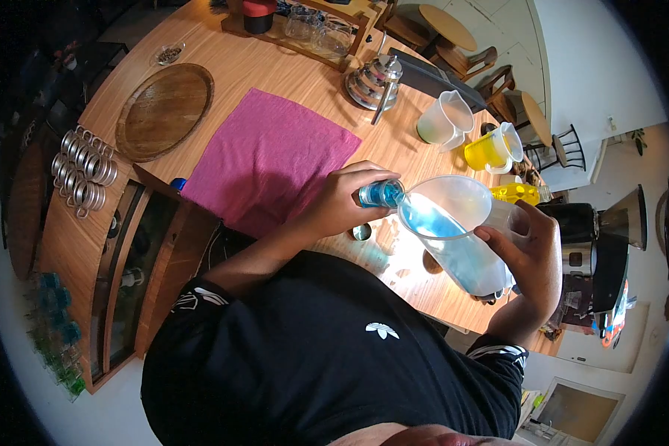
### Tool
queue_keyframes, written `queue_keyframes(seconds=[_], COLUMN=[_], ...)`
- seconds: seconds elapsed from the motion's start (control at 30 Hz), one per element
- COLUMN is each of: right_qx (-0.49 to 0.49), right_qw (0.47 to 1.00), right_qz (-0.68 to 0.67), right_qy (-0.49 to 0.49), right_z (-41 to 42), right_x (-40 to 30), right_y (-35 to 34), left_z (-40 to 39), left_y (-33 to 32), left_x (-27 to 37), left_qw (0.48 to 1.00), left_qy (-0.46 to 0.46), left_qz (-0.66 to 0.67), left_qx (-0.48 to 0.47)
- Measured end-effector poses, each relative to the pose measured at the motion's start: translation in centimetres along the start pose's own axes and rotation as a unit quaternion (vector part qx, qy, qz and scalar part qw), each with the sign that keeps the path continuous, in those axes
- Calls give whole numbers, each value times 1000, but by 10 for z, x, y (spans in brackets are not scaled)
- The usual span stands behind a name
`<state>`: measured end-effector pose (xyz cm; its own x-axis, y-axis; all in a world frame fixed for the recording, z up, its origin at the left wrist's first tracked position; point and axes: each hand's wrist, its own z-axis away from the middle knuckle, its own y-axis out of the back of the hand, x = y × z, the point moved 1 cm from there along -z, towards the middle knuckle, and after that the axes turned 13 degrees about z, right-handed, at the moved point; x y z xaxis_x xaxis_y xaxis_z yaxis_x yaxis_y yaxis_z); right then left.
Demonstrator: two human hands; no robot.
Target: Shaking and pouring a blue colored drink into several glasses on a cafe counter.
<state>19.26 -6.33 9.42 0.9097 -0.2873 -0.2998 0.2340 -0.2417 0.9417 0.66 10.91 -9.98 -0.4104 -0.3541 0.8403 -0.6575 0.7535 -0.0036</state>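
My left hand [348,195] grips a small clear bottle of blue liquid [380,195], tipped sideways with its mouth at the rim of a translucent plastic jug [451,237]. Blue liquid is in the tilted jug. My right hand [527,251] is closed around the jug's handle side; the handle is mostly hidden. A small round metal cap [361,232] lies on the wooden counter below the bottle. Beyond the jug are another plastic jug with some green at its base [443,120], a jug of yellow liquid [488,150] and a bottle of yellow liquid [514,193].
A pink cloth [279,150] lies left of centre, with a round wooden tray [164,111] beyond it. A metal gooseneck kettle [372,83] stands near a wooden rack of glassware [295,42]. A coffee grinder [580,240] is at the right. Wet patches mark the counter [384,259].
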Motion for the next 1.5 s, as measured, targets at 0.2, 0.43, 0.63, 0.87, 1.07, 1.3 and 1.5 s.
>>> queue_keyframes(seconds=[0.2,0.43,0.63,0.87,1.07,1.3,1.5], right_qx=[13,94,213,283,235,262,228], right_qw=[997,979,941,919,909,899,908], right_qz=[-61,-177,-263,-233,-295,-303,-298], right_qy=[-48,-32,-28,-145,-179,-177,-189], right_z=[9,33,63,95,82,81,84], right_x=[6,39,77,136,111,102,105], right_y=[-6,-36,-69,-100,-96,-98,-101], left_z=[-1,-2,-6,-10,-14,-19,-27], left_y=[3,6,13,21,22,21,22], left_x=[-2,-3,-7,-10,-10,-12,-11], left_qw=[1000,1000,997,983,956,927,901], left_qy=[4,-7,-36,-73,-106,-136,-183], left_qz=[-6,-12,-70,-167,-259,-326,-363], left_qx=[4,17,2,-31,-86,-126,-154])
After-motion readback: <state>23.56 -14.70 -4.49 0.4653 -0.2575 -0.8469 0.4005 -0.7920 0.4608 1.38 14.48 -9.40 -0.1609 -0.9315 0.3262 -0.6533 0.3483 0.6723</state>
